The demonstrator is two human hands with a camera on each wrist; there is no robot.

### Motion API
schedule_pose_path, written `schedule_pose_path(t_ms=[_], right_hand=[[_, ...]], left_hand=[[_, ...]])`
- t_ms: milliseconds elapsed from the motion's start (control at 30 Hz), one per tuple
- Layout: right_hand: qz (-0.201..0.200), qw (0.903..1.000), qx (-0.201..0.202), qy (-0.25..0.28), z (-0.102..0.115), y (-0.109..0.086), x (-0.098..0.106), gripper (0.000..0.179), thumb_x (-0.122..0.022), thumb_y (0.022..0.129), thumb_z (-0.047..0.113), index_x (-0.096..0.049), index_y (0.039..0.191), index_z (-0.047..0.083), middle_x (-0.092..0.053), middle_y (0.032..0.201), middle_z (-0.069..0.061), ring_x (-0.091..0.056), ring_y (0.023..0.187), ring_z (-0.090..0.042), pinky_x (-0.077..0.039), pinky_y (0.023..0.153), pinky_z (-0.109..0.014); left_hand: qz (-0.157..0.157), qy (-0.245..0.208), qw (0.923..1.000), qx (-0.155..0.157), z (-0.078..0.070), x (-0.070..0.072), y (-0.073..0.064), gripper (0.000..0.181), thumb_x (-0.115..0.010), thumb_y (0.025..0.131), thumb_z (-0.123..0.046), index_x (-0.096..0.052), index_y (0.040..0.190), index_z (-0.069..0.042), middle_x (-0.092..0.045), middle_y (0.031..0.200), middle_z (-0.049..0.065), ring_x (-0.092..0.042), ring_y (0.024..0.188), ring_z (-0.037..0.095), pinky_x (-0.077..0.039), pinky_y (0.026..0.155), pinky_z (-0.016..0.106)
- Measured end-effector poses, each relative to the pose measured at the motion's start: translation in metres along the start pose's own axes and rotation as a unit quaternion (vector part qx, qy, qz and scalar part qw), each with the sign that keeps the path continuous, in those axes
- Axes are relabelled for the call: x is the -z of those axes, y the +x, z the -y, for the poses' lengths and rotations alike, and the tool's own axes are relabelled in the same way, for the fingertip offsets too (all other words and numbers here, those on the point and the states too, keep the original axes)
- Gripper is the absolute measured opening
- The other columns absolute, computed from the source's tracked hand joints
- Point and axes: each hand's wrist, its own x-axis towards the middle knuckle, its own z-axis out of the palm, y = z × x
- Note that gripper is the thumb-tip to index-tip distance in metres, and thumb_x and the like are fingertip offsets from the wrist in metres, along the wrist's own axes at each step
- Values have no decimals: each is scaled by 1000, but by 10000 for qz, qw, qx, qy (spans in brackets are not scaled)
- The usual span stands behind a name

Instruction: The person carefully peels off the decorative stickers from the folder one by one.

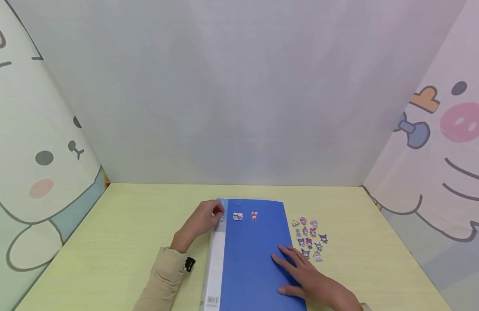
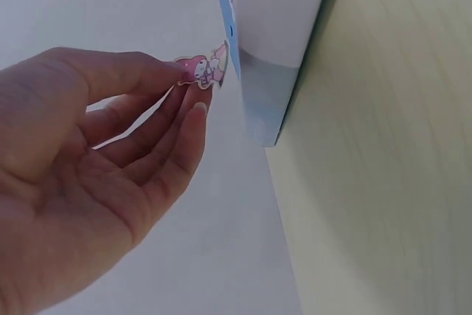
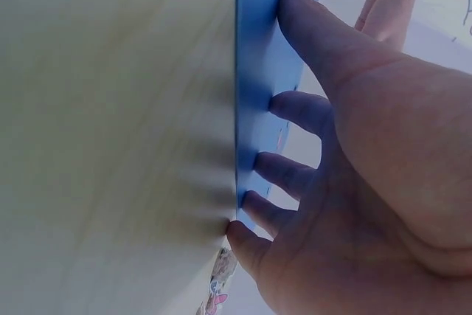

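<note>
A blue folder [image 1: 255, 255] with a pale spine [image 1: 214, 272] lies on the table. Near its top, two cartoon stickers are on the cover: a wide white one [image 1: 237, 216] and a pink one [image 1: 254, 216]. My left hand [image 1: 202, 219] is at the top of the spine. Between thumb and fingertips it pinches a pink-hooded character sticker [image 2: 200, 70], whose far end is right at the folder's edge in the left wrist view. My right hand [image 1: 307, 276] rests with spread fingers on the cover's right side, its fingertips [image 3: 284, 105] on the blue surface.
Several loose cartoon stickers [image 1: 309, 242] lie on the pale wooden table [image 1: 119, 246] to the right of the folder. A small black object [image 1: 190, 264] shows by the left sleeve. A plain cloth [image 1: 239, 95] hangs behind, with cartoon-printed cloths at both sides.
</note>
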Motion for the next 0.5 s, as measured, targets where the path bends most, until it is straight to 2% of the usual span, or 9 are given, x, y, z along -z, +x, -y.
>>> schedule_pose_path(t_ms=[300,500], right_hand=[[-71,9999,83,-66,-1,2,-1,80,-60,96,61,-35,162,22,-22,168,-14,-19,151,-49,-31,107,-73],[-58,10000,31,-34,1,1,-1,80,-59,96,61,-35,162,22,-22,168,-14,-19,151,-49,-31,107,-74]], left_hand=[[-57,6,9991,422,7,6,-3,10,-68,90,12,-68,89,2,-62,84,7,-58,79,17,-54,73,33],[32,55,9974,723,11,10,-5,7,-67,91,11,-68,91,4,-64,85,8,-55,77,16,-51,71,33]])
